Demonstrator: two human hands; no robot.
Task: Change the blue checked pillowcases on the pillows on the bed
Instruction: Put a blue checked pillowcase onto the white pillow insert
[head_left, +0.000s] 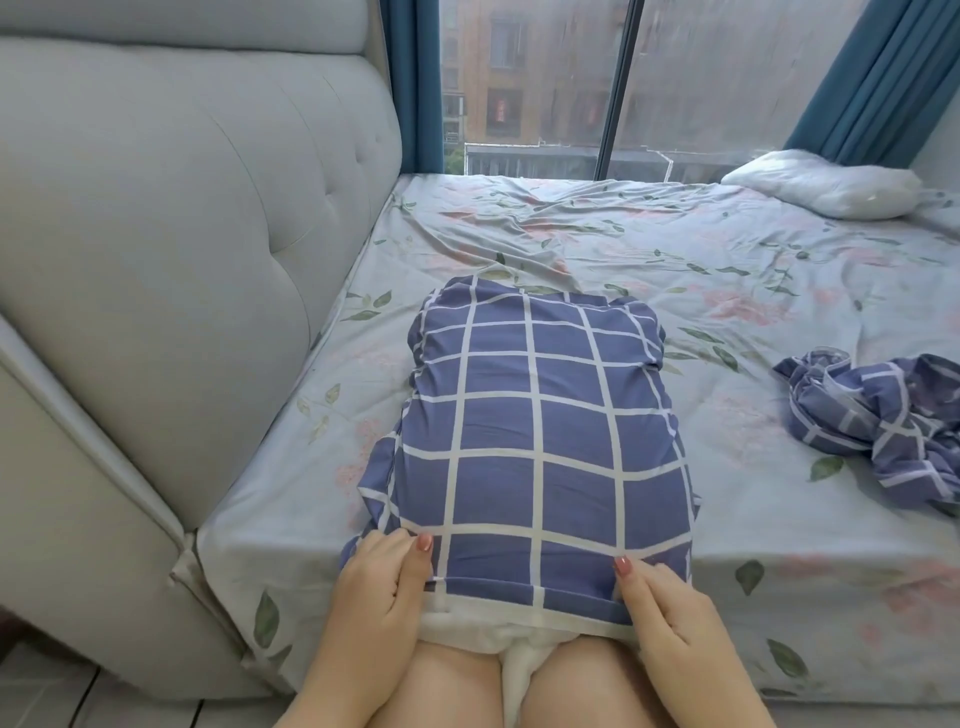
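2 bare forearms | pink-polished nails on left hand, right hand | 2 bare thighs

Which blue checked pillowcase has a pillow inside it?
The filled blue checked pillowcase at the near edge of the bed: a white pillow shows at its open end. The crumpled pillowcase at right looks empty.

The pillowcase is thin, matt woven cloth, smooth where it lies taut. The pillow showing at its open end is white, softer, slightly fuzzy cloth. The sheet is light printed cloth, matt and creased, the headboard is padded in matt, fine-grained fabric with stitched seams and tufted dimples, and the window is streaked, hazy glass beside heavy matt curtains.
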